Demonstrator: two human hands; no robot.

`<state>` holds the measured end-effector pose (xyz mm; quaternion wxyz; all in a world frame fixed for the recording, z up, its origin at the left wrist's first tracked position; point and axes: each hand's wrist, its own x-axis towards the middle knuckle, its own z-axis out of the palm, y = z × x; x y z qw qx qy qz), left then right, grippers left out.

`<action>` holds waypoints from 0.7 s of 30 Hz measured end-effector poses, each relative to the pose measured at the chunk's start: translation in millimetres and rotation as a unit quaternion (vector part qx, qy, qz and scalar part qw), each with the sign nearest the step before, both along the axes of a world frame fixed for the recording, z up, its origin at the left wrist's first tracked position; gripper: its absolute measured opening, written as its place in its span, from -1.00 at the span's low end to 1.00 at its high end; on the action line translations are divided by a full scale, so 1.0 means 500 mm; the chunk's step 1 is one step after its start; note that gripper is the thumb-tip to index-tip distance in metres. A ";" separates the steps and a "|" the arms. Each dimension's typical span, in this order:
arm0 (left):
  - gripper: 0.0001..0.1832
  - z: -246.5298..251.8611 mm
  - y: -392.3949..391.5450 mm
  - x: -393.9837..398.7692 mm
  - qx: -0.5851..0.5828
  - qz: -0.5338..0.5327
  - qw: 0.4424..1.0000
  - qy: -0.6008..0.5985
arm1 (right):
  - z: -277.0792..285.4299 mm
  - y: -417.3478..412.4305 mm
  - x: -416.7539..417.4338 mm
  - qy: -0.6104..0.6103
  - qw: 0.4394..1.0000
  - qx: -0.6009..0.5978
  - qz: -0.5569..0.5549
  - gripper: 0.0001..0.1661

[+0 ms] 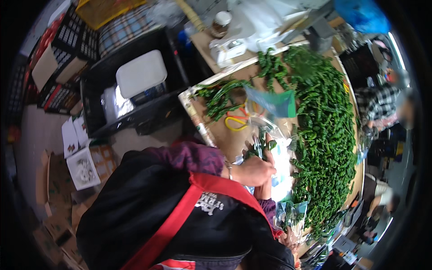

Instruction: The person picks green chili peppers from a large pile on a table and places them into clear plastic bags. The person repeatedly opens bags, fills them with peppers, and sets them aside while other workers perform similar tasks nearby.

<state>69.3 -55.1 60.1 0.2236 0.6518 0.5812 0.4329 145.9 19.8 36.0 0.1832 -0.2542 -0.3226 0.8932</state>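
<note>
My left hand (253, 171), with a bracelet at its wrist, is bent over a clear plastic bag (277, 135) with green peppers (257, 146) at its mouth. My right hand (264, 190) reaches in from below, crossing behind the left; much of it is hidden, so its grip is unclear. Glare whitens the plastic beside both hands. Scissors with yellow and red handles (236, 123) lie just beyond the bag, partly under a bag with a blue-green printed panel (275, 101). A large heap of long, wrinkled green peppers (324, 141) covers the far side of the table.
Loose peppers (229, 94) lie near the table's corner. A black bin (135, 114) holding a white-lidded tub (141, 74) stands beside it. A jar (221, 23) and white plastic bags are at the top. Another person's hand (289, 239) holds a clear bag of peppers below; more people work beyond.
</note>
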 end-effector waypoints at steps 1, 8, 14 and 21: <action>-0.78 -0.011 0.001 0.022 0.017 -0.002 1.000 -0.005 | -0.010 -0.001 0.004 -0.064 0.997 0.022 0.031 -0.31; -0.84 0.029 -0.002 -0.004 0.106 0.127 0.984 -0.070 | -0.009 0.014 0.045 -0.265 0.921 0.181 0.221 -0.39; -0.89 0.001 0.000 0.019 0.062 0.116 0.985 -0.107 | -0.032 0.008 0.067 -0.310 0.891 0.208 0.257 -0.45; -0.86 0.031 0.005 0.000 0.073 0.154 0.955 -0.244 | -0.026 0.015 0.059 -0.325 0.872 0.235 0.279 -0.53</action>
